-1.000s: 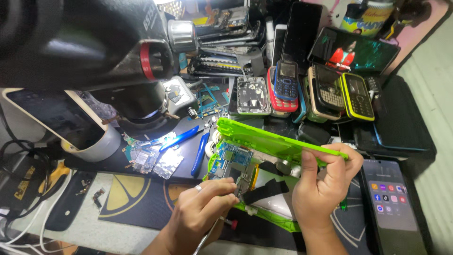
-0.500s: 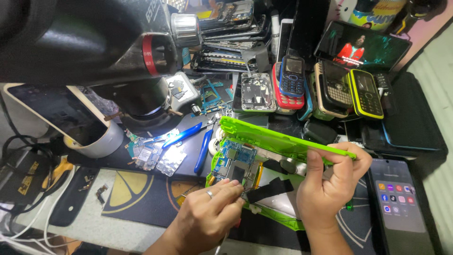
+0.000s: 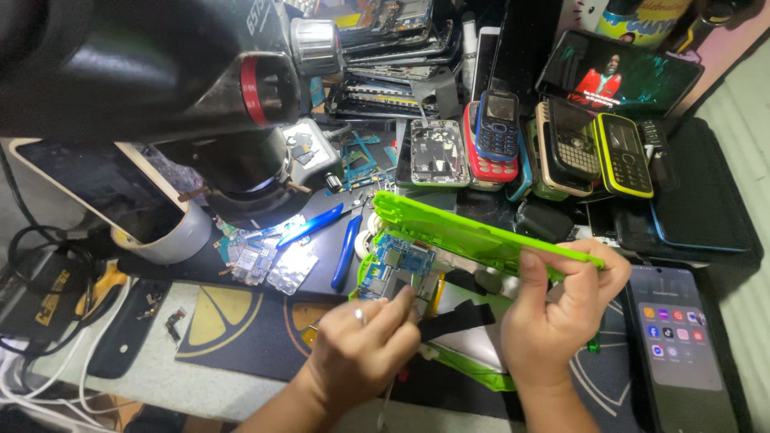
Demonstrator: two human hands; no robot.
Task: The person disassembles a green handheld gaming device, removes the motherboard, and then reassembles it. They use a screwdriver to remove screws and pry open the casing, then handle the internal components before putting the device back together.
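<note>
Right hand [image 3: 561, 309] pinched the green cover [image 3: 481, 232] up; left hand [image 3: 365, 353] gripped a thin tool on the circuit board [image 3: 401, 265]. A slip might tear the ribbon cable.

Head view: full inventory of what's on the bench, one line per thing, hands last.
Green device shell: 1, lime green, centre, opened, cover lifted.
Circuit board: 1, blue-green, inside the shell.
Microscope: 1, black with a red ring, upper left.
Blue-handled tools: 2, blue, left of the shell.
Loose board pieces: several, silver and blue, under the microscope.
Keypad phones: several; red, blue, black, yellow; top centre-right.
Lit smartphone: 1, black, far right, app icons showing.
Phone playing video: 1, black, top right.
Work mat: 1, black with yellow print, under the hands.
Left hand: ring on one finger, fingertips at the board.
Right hand: pinching the lifted cover's edge.
</note>
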